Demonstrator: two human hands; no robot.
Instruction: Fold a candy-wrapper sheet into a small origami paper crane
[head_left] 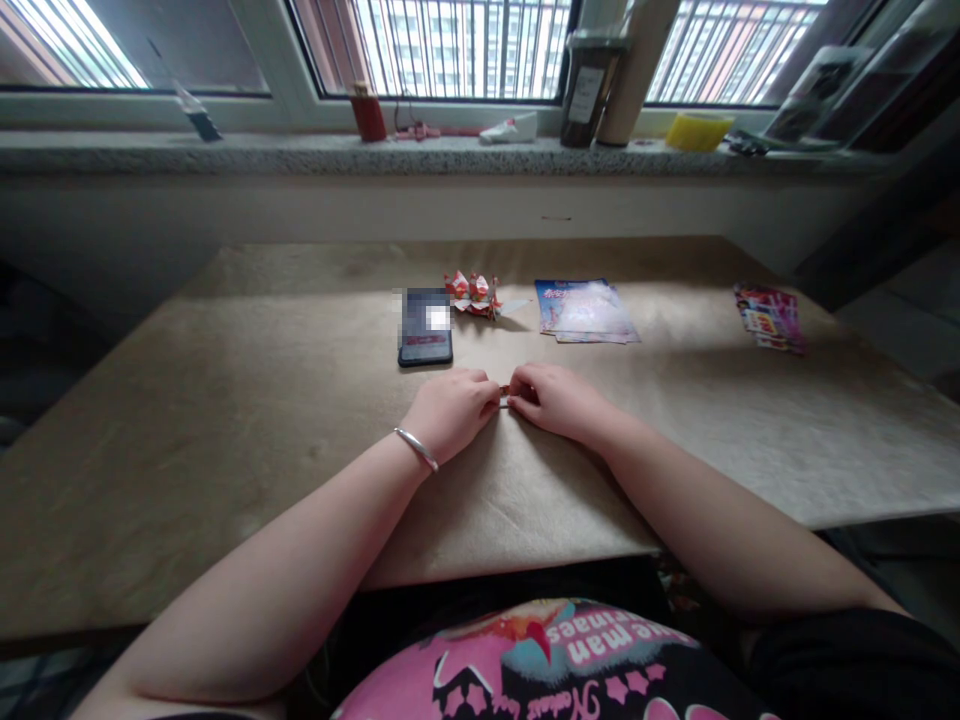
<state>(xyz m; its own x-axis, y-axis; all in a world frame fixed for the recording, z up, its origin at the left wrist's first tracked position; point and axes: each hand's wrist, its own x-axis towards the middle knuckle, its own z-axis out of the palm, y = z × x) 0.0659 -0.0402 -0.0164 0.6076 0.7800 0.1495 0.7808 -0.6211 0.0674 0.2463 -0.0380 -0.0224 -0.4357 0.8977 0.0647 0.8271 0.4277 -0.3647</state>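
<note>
Close together over the table's middle, my left hand [456, 405] and my right hand [559, 398] pinch the two ends of a small reddish-and-white piece [504, 392]. Only a sliver of it shows between the fingertips, so its kind and full shape are hidden. It looks like paper. Both hands are closed, with the fingers curled in. Just beyond the left hand lies a dark smartphone [426, 345], its screen partly blurred. Beside the phone sits a red-and-white folded paper piece [474, 295] with pointed parts.
A stack of blue-and-pink printed sheets [586, 310] lies beyond my right hand. Colourful cards [771, 318] are farther right on the beige tabletop [225, 420]. Along the windowsill [270, 155] stand a red container [367, 112], a dark-filled jar [589, 90] and a yellow object [697, 132].
</note>
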